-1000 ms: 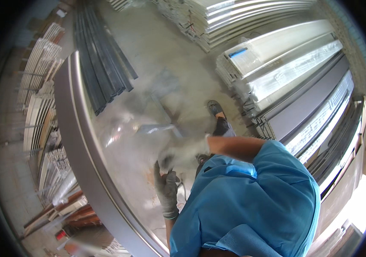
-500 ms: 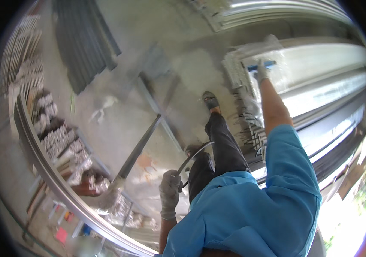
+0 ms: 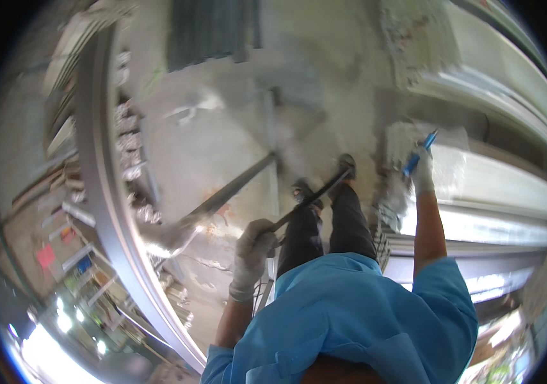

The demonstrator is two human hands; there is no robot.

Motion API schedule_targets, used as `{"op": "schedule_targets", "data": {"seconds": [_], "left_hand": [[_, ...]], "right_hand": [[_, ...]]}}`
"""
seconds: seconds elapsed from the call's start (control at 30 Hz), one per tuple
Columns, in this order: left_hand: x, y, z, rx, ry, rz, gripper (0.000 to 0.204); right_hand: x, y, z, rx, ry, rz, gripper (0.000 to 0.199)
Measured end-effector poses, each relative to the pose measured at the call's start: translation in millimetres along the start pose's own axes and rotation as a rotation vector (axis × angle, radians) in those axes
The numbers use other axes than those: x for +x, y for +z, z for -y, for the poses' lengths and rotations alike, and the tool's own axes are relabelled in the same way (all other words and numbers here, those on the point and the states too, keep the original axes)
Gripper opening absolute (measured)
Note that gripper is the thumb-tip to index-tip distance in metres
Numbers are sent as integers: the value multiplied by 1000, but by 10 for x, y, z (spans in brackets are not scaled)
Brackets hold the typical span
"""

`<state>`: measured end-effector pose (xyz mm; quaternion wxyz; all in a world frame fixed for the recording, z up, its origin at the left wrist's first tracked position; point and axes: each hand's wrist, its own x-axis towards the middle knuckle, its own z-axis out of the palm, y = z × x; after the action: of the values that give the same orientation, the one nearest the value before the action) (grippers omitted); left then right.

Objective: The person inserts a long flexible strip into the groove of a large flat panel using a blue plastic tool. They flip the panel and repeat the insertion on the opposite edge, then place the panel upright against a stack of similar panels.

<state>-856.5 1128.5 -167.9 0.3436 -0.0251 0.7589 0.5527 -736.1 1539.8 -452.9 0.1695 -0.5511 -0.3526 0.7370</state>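
My left hand (image 3: pixel 253 253), in a pale work glove, is closed around one end of a dark narrow strip (image 3: pixel 315 197). The strip slants up and right, across in front of my shoes. My right hand (image 3: pixel 422 171), also gloved, reaches out to the right with its fingers wrapped round a slim blue tool (image 3: pixel 430 139). Its kind is too blurred to tell. Just beyond that hand lies the end of a stack of long pale bars (image 3: pixel 504 169), with crumpled clear plastic wrap (image 3: pixel 456 150) over it.
Dark long profiles (image 3: pixel 212 32) lie on the concrete floor ahead. A metal frame with a slanting dark bar (image 3: pixel 235 185) stands in front of me. A long grey rail (image 3: pixel 104 160) runs down the left, beside bundled profile ends (image 3: pixel 129 144). More pale profiles (image 3: pixel 478 86) are stacked at far right.
The view has swung round, and both feet now show side by side. The blue tool has turned from nearly level to steeply tilted. The strip in my left hand looks straighter than before.
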Motion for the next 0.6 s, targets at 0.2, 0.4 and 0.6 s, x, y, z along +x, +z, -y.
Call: {"op": "schedule_targets", "data": {"seconds": [0.2, 0.4, 0.6], "left_hand": [[-515, -705, -389, -14, 128, -154, 26], [-1132, -1538, -433, -119, 300, -308, 32], [-1415, -1940, -415, 148, 432, -643, 31]], "right_hand": [[-1662, 1869, 153, 95, 470, 1025, 60], [-2502, 3284, 248, -48, 164, 1375, 50], [-3232, 4044, 583, -527, -41, 1589, 44]]}}
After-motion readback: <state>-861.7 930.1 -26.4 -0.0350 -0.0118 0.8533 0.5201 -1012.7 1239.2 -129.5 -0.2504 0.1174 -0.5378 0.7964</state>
